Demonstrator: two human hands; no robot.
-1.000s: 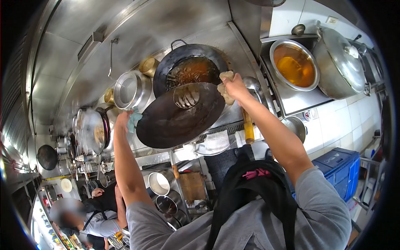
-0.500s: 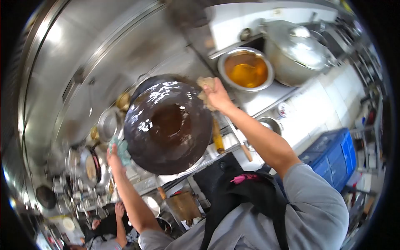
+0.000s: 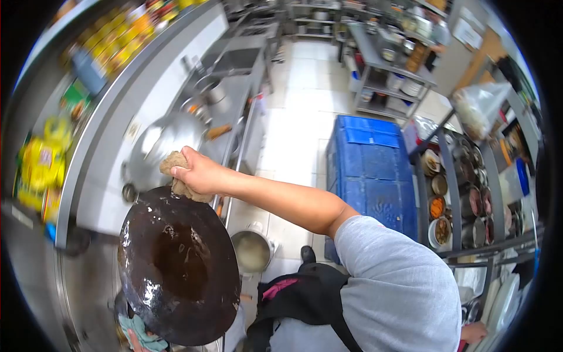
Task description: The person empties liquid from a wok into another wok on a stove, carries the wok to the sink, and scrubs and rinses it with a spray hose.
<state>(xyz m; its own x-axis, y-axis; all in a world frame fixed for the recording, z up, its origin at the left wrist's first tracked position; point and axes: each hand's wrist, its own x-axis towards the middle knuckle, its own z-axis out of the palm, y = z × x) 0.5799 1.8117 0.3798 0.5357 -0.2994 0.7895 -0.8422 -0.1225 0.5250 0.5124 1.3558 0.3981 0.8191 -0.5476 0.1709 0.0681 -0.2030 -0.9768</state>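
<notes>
A large dark wok (image 3: 217, 276), with a pool of brown liquid (image 3: 182, 264) in its bottom, hangs between my two hands and looks tilted. My right hand (image 3: 202, 171) is closed around a brown cloth (image 3: 175, 163) at the far rim. At the near left rim, my left hand (image 3: 136, 341) presses a green cloth (image 3: 138, 325) to the wok; most of that hand is out of frame or hidden. Just beyond the wok's far rim is a big metal pot (image 3: 167, 138) on the counter.
A blue chest (image 3: 375, 170) stands on the tiled floor to the right. A pot (image 3: 252, 251) with cloudy contents is beside the wok. Yellow packets (image 3: 44, 164) fill the left shelf. A rack (image 3: 446, 193) holds food containers; another person's hand (image 3: 474, 332) shows at bottom right.
My view and body have turned right, bringing the blue chest, aisle and rack into the middle. The wok has come along in both hands, away from the stove area.
</notes>
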